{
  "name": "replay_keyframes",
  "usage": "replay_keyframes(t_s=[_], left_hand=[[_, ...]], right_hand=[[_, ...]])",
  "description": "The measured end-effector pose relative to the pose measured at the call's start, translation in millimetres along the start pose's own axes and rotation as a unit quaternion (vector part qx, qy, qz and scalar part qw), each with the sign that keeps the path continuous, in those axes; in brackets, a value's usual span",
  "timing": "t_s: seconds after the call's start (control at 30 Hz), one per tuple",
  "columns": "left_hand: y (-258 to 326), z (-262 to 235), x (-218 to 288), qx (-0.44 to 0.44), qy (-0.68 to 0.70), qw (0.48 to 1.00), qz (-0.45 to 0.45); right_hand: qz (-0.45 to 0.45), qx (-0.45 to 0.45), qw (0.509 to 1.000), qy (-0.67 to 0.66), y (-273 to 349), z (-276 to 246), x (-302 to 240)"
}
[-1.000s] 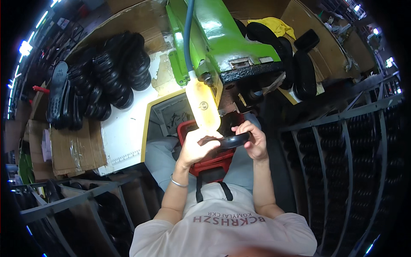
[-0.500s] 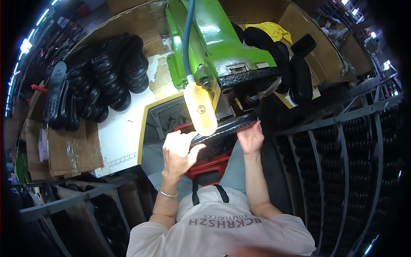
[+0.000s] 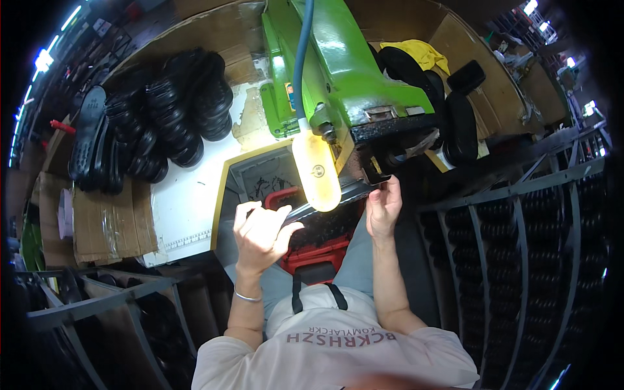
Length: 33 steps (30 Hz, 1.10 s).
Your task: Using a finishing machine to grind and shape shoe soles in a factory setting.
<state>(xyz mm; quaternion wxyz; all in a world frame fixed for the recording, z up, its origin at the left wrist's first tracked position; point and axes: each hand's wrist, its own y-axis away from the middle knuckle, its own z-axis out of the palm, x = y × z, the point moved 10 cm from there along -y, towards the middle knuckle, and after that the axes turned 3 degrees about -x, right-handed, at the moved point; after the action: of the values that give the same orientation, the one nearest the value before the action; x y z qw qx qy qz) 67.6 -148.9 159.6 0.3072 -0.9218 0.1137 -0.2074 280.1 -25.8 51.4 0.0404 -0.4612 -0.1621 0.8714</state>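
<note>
A black shoe sole [image 3: 354,193] spans the space between my hands, seen nearly edge-on beneath the head of a green machine [image 3: 383,97]. At its left end, my left hand [image 3: 260,235] grips it with thumb and fingers. My right hand [image 3: 383,208] pinches the far right end, right below the machine's dark working head. A glowing yellow-white lamp [image 3: 317,172] on the machine hides part of the sole's middle. Whether the sole touches the machine's working point, I cannot tell.
Stacked black soles [image 3: 188,104] lie on the white table [image 3: 185,205] at left. More black soles [image 3: 460,123] and a yellow cloth [image 3: 419,52] sit right of the machine. Metal racks [image 3: 520,175] flank me on both sides. Below the sole is something red [image 3: 318,253].
The sole has turned, so less of its side wall shows. My left hand has shifted a little left and down relative to the machine. My right hand's fingers now point up more.
</note>
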Motion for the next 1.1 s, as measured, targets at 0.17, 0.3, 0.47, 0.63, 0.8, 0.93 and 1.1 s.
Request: replay_keyframes(t_s=[0.17,0.3,0.47,0.63,0.8,0.93,1.1], left_hand=[[3.5,-3.0,-10.9,0.012,0.009,1.0,-0.004],[22.8,5.4,-27.4,0.023,0.05,0.998,-0.023],[59.4,41.7,-54.2,0.059,0.12,0.987,-0.093],[44.1,83.4,-34.7,0.055,0.255,0.95,-0.17],[39.2,130.7,-23.6,0.058,0.349,0.911,-0.214],[60.2,177.0,-26.9,0.135,0.61,0.734,-0.267],[58.7,147.2,-9.5,0.136,0.515,0.83,-0.165]], right_hand=[[-0.001,0.009,0.993,0.116,4.7,0.2,-4.2],[0.018,-0.002,0.994,0.111,7.9,6.3,2.6],[0.02,-0.034,0.988,0.151,9.2,25.8,3.6],[-0.05,-0.007,0.968,0.247,12.1,20.9,-7.2],[-0.135,-0.012,0.897,0.421,15.9,34.1,-29.8],[-0.104,-0.031,0.904,0.414,16.8,38.4,-32.9],[-0.099,-0.106,0.892,0.428,22.2,58.0,-65.3]])
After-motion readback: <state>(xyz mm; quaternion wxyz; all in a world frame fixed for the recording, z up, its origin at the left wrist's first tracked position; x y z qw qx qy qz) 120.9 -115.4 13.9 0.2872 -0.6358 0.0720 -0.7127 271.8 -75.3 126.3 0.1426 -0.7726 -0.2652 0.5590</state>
